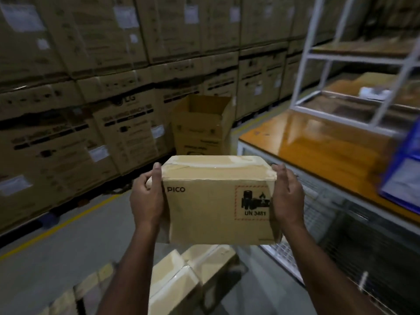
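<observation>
I hold a sealed brown cardboard box (211,201) in mid-air at the centre of the head view. It is taped on top, printed "PICO" on the near face, and carries a red-bordered battery label reading "UN 3481". My left hand (146,198) grips its left end, thumb up against the top edge. My right hand (287,198) presses flat against its right end, fingers pointing up. The fingers behind the box are hidden.
An open, empty-looking carton (202,126) stands on the floor ahead. Stacked large cartons (75,110) wall the left and back. An orange-topped table (318,146) with a white metal rack (354,60) lies right. Small cartons on a pallet (181,273) sit below.
</observation>
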The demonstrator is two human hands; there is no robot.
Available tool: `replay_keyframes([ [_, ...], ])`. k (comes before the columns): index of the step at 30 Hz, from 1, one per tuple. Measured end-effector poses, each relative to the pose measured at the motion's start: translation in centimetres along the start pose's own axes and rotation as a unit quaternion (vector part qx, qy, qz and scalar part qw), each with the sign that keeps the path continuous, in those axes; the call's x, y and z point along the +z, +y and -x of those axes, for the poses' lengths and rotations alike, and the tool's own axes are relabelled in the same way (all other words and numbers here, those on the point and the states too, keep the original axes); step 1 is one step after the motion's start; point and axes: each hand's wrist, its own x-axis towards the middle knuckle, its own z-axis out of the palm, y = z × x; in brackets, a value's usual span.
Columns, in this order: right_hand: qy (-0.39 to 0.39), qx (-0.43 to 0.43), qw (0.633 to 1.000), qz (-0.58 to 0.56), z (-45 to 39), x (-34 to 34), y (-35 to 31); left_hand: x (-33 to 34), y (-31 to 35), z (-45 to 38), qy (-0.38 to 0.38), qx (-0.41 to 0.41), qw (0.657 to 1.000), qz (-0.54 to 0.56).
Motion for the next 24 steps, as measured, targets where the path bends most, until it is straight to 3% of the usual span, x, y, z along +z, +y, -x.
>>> replay_keyframes([
  [9,0.163,0.024,0.986,0.024,2.1,-17.1,0.0,9.1,6.6,11.0,-0.122,0.039,0.992,0.015],
  [24,0.332,0.035,0.940,0.070,11.6,-47.8,1.4,18.8,18.6,36.8,-0.214,0.156,0.964,0.024],
])
